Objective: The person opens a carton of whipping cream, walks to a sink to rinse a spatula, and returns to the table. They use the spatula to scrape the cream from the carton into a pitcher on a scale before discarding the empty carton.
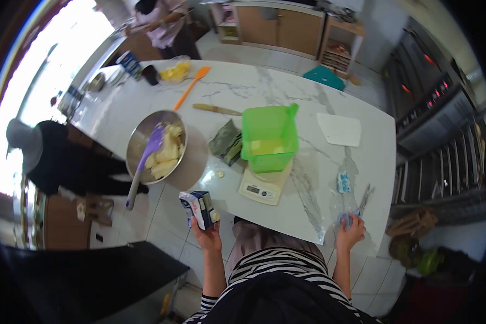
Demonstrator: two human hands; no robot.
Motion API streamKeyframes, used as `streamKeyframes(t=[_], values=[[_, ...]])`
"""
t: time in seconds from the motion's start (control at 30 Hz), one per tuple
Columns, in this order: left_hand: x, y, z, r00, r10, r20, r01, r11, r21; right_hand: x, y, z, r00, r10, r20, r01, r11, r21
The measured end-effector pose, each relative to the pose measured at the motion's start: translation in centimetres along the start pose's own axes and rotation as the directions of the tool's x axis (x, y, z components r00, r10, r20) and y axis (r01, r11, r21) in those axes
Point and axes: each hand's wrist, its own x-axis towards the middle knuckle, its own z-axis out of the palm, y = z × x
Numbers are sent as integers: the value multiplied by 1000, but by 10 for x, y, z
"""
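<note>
My left hand is wrapped round the lower part of a dark blue and white carton, held at the table's front edge. On the right, my right hand has its fingers bent over a small bluish item on the table; whether it grips it is hard to tell. Scissors lie beside that hand, with a blue and white packet just above. A green container with yellowish contents stands on a white scale. To the left, a metal bowl holds pale yellow chunks and a purple spatula.
The marble table also bears a crumpled wrapper, a knife, an orange spatula and a white scraper. One person stands at left, another at the back. Ovens line the right.
</note>
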Motion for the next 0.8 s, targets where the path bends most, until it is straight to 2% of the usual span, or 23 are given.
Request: streamKeyframes(t=[0.03,0.1,0.13,0.17,0.23,0.3,0.37,0.43,0.47,0.53,0.57,0.63,0.67,0.73,0.77,0.8], values=[[-3,-2,-2,999,-2,-34,2,1000,13,3,-8,-4,999,-33,15,33,999,12],[-10,-4,-7,997,23,-78,-22,1000,19,4,-24,-14,992,-92,-85,96,995,38],[-11,-5,-7,995,29,-100,-27,999,23,5,-34,-17,978,-188,-88,196,977,87],[-13,-5,-7,992,30,-121,-27,999,26,4,-46,-18,976,-200,-83,207,974,93],[-13,-5,-10,992,57,-115,-53,998,33,1,-77,-19,858,-514,-2,457,761,460],[-10,-4,-13,989,66,-129,-60,997,54,-13,-118,-25,743,-664,83,522,653,549],[-6,-2,-16,987,87,-133,-82,996,42,-28,-155,-18,644,-745,174,442,548,711],[0,2,-16,994,61,-87,-58,998,35,-44,-192,-6,540,-823,175,438,453,776],[5,3,-19,993,34,-111,-31,999,28,-51,-208,2,534,-827,175,441,449,777],[13,9,-22,996,-3,-92,8,998,59,-63,-241,22,429,-844,322,303,470,829],[17,12,-22,996,-47,-72,53,994,94,-68,-257,33,429,-845,320,305,469,829],[24,19,-23,993,-77,-84,86,991,101,-77,-282,53,606,-761,232,326,503,801],[28,22,-28,990,-130,-56,136,985,111,-78,-291,61,610,-754,243,320,515,795],[34,28,-35,974,-222,-50,227,965,132,-75,-307,75,738,-663,125,376,558,739],[40,30,-39,969,-240,-54,246,960,137,-73,-315,78,746,-652,136,370,575,730],[44,32,-44,957,-289,-28,290,947,141,-70,-322,78,794,-594,133,249,516,820]])
